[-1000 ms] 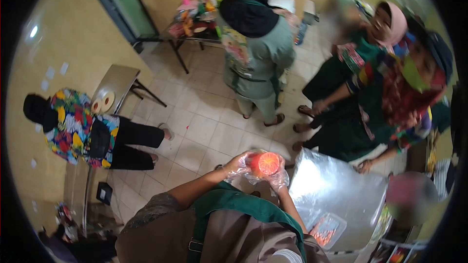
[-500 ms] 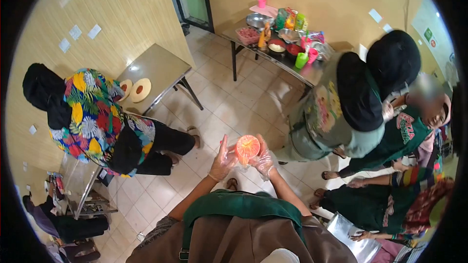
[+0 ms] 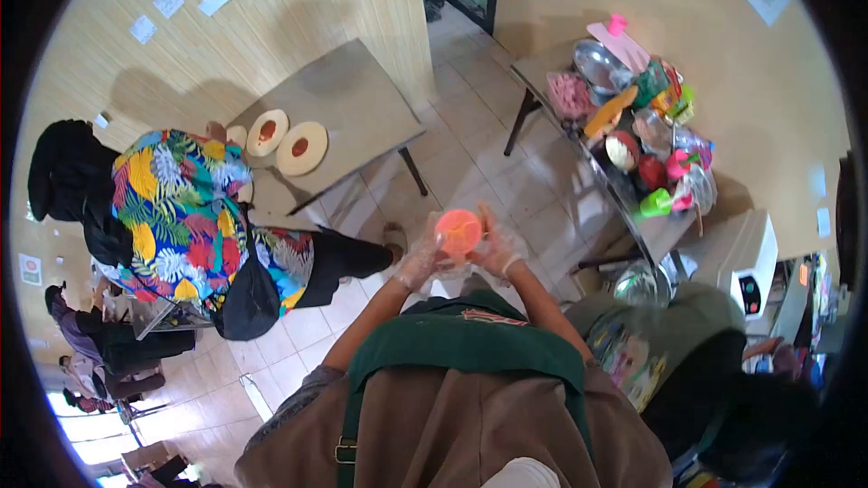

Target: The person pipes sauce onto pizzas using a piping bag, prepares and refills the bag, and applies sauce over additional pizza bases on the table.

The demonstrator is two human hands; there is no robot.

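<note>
A round orange-red container (image 3: 458,231), its contents too blurred to make out, is held in front of my green apron at the middle of the view. My left hand (image 3: 423,258), in a clear plastic glove, grips its left side. On its right side is my right hand (image 3: 496,248), gloved the same way, with the fingers curved round it. Ahead to the left, two flat dough rounds (image 3: 302,148) with red sauce in their centres lie on a metal-topped table (image 3: 362,117).
A person in a floral shirt (image 3: 181,217) stands at the left table. Ahead right, another table (image 3: 542,68) bears bowls, pink meat, packets and green and pink cups. A white appliance (image 3: 737,258) stands beyond it. Close on my right is a person in grey-green (image 3: 624,334).
The view has swung right, bringing both tables closer. The grey-green-clad person is now near my right side, and the foil-covered table has left view. Both hands still hold the container.
</note>
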